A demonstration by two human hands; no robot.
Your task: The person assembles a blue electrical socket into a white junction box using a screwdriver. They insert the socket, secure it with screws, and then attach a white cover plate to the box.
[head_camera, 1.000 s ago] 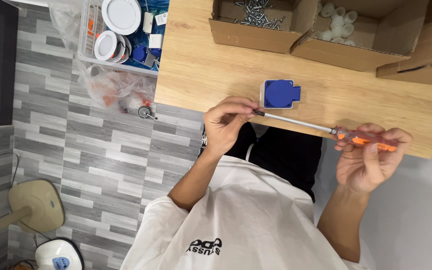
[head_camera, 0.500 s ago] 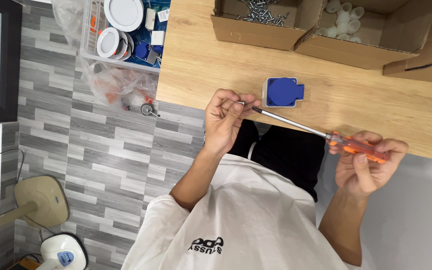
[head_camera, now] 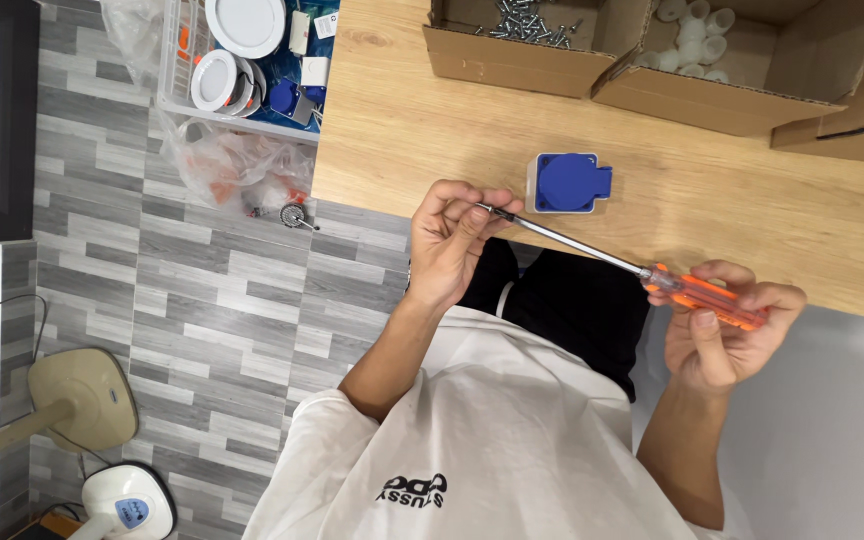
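Left hand [head_camera: 457, 240] fingers pinch the screwdriver [head_camera: 572, 240] tip and right hand [head_camera: 727, 325] wraps its orange handle, off the bench [head_camera: 752, 215] front edge. I'd keep the shaft level and steady.

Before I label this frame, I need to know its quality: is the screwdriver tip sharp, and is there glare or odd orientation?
Head view: evenly lit, no strong glare on the wooden table; the screwdriver shaft reads sharp, its tip hidden among the left hand fingers; the right hand is crisp; the scene appears upside down.
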